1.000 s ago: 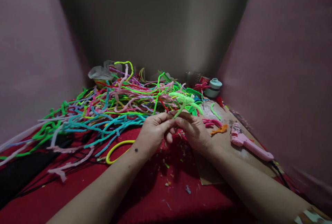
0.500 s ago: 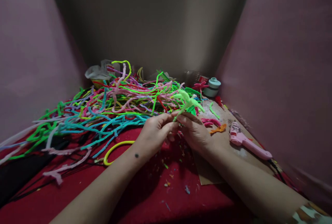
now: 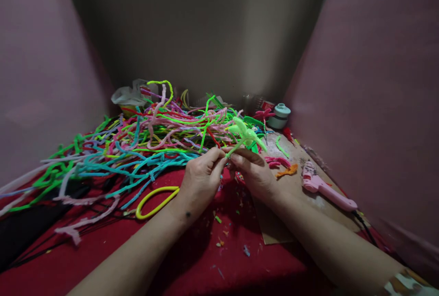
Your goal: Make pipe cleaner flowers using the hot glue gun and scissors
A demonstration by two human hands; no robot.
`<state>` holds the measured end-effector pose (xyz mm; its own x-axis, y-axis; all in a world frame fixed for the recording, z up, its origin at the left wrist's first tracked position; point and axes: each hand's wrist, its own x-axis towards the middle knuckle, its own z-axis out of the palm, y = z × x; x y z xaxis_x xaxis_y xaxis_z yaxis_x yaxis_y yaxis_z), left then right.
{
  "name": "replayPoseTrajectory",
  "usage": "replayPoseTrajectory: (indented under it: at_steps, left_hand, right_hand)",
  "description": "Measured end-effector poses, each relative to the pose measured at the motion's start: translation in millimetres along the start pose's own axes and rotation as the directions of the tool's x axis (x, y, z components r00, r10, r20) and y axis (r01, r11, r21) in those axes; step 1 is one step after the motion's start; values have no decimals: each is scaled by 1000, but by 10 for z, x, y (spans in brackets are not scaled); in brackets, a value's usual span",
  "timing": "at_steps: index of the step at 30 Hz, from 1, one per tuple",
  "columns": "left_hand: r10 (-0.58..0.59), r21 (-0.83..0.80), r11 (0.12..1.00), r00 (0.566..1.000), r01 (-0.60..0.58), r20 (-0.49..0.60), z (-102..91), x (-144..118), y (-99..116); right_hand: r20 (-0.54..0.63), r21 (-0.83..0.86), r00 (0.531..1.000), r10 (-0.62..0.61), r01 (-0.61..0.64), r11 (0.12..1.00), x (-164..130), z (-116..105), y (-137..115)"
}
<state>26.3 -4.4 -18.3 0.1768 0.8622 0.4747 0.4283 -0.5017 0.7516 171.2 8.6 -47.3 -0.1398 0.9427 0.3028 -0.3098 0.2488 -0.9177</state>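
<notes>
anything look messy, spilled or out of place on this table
Yes. Small coloured fuzzy clippings are scattered over the red cloth below the left hand and right hand, which pinch a light green pipe-cleaner figure. The heap of multicoloured pipe cleaners is a loose tangle, with strands trailing off toward the left edge.
</notes>
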Motion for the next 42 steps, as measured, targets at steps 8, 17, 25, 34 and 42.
replayPoseTrajectory:
  at_steps: [8,17,25,34,42]
  left_hand:
    - [-310,-556,676,871,483,380,-34,37,54]
    - [-220,-656,409,766,634,604,-58,40,-12]
    - [-189,-639,457,770,619,610,-41,34,-3]
    - [-25,-13,1000,991,27,132,7,23,-45]
    - [1,-92,996,999,3,50,34,0,-34]
  right_hand:
    - [122,83,986,115,-126,989,46,-38,47]
    - [105,244,989,101,-124,962,46,23,-25]
    - [168,267,985,45,-89,960,61,2,-3]
    - [-25,250,996,91,-82,965,68,25,-16]
    - [-7,-11,998,-59,58,998,32,0,55]
